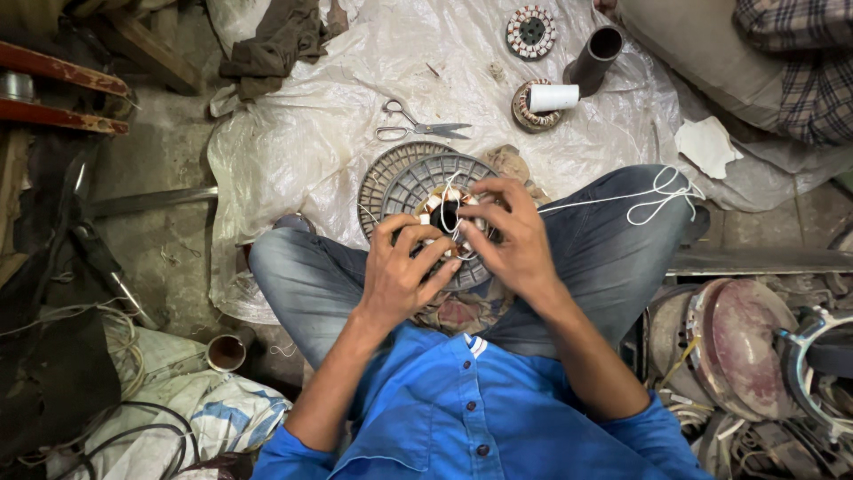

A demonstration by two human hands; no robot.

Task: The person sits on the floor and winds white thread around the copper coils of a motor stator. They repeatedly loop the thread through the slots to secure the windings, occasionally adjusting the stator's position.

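I sit cross-legged with a round grey metal motor housing (404, 182) resting on my lap. At its centre sits a stator with copper windings (444, 213). My left hand (400, 271) grips the near left side of the stator with curled fingers. My right hand (511, 236) holds its right side, fingers pinching white string (662, 191) that loops over the windings and trails off across my right knee.
Scissors (418, 129) lie on the plastic sheet (302, 133) beyond the housing. Farther back are a white thread spool (553, 97) on a wound stator, another stator (530, 31), and a dark pipe (593, 58). Another person's legs (711, 53) occupy the top right. Motor parts (746, 347) crowd the right, cables the left.
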